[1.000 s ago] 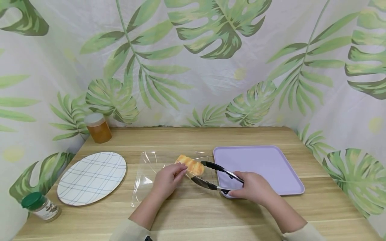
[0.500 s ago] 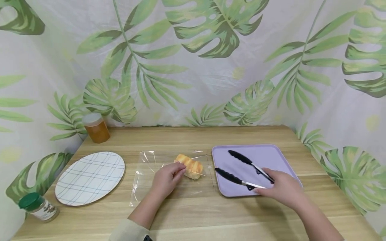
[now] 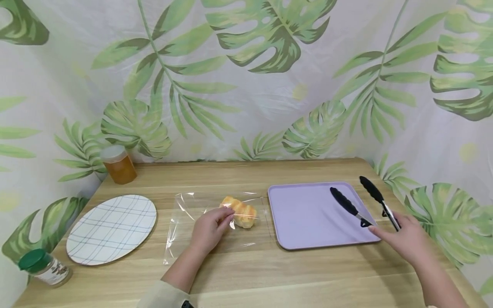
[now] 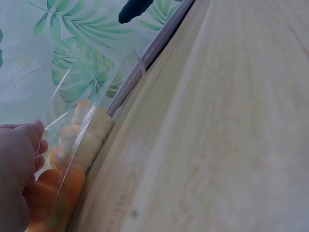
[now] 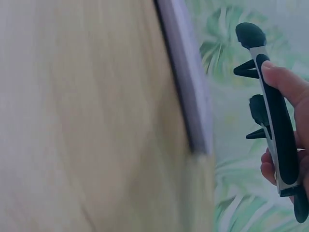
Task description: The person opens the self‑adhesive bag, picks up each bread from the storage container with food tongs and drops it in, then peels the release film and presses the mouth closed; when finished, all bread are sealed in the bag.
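Observation:
My left hand (image 3: 211, 227) pinches the upper layer of a clear plastic bag (image 3: 181, 239) between thumb and fingers, lifting its edge. Inside the bag lies a golden ridged bread roll (image 3: 245, 215), just right of those fingertips. In the left wrist view the bread (image 4: 94, 137) shows through the raised film. Over the right side of the table, my right hand (image 3: 408, 239) grips black-tipped metal tongs (image 3: 379, 201), their two arms spread with nothing between them. The right wrist view shows the thumb along one dark handle of the tongs (image 5: 280, 130).
A lilac tray (image 3: 308, 218) lies right of the bag, partly below the tongs. At left sits an oval checked plate (image 3: 111, 231). A green-capped spice jar (image 3: 45, 267) stands near the left edge, and an amber jar (image 3: 119, 164) stands at the back left.
The right hand has carried the tongs away from the bread, across the tray to the right. The left hand stays at the bag, still pinching its film.

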Available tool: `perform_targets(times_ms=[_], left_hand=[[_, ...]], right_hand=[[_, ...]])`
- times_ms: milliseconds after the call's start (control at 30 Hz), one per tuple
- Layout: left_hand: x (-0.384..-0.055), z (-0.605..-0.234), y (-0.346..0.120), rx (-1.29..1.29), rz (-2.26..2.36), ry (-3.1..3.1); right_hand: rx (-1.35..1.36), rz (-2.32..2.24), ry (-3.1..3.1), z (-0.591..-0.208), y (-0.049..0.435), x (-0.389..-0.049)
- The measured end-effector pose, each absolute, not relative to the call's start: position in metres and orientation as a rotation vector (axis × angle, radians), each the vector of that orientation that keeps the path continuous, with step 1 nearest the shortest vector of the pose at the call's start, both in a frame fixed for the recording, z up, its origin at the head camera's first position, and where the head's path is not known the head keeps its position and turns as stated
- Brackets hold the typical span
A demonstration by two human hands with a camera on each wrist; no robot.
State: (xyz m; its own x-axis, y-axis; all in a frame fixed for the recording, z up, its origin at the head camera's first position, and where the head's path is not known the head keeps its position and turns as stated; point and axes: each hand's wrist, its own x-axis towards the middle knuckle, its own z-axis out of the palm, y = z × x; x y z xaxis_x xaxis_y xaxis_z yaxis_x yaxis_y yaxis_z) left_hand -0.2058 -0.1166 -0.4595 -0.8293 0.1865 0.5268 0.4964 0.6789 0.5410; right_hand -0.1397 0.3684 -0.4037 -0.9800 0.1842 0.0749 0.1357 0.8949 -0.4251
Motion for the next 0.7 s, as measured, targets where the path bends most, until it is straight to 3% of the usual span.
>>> perform_targets(times_ms=[700], left_hand=[[-0.207,-0.460,-0.117,-0.481,-1.046,-2.471]], right_hand=[[-0.590,0.643,-2.978,-0.438,0.432,-0.160]])
